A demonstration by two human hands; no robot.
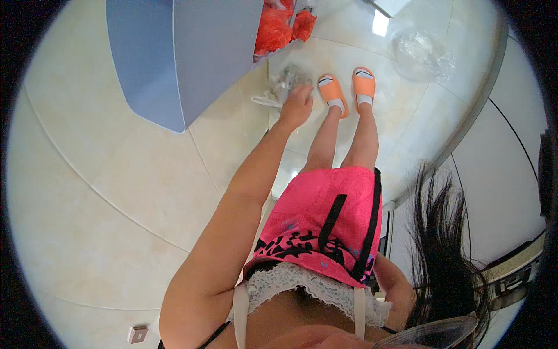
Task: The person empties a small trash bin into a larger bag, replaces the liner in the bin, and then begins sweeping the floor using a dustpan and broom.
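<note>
My left hand [297, 107] reaches down at the end of an outstretched arm. Its fingers are partly curled beside a clear plastic bag [287, 80] with a white strap-like handle [266, 102]. Whether the fingers grip the bag or only overlap it from this view, I cannot tell. My right hand is out of view; only the bent right arm [394, 279] shows past the apron's side. A pink apron [322, 205] with black trim covers my front. Below it, my feet stand in orange slide sandals [332, 91] with white socks.
A grey-blue panel [213, 56] juts in at upper left. Red plastic bags [274, 32] sit beside it. Another clear plastic bag [423, 54] lies on the glossy tiled floor [401, 118]. Pale cabinet fronts [488, 183] line the right side. Dark hair [444, 244] hangs at lower right.
</note>
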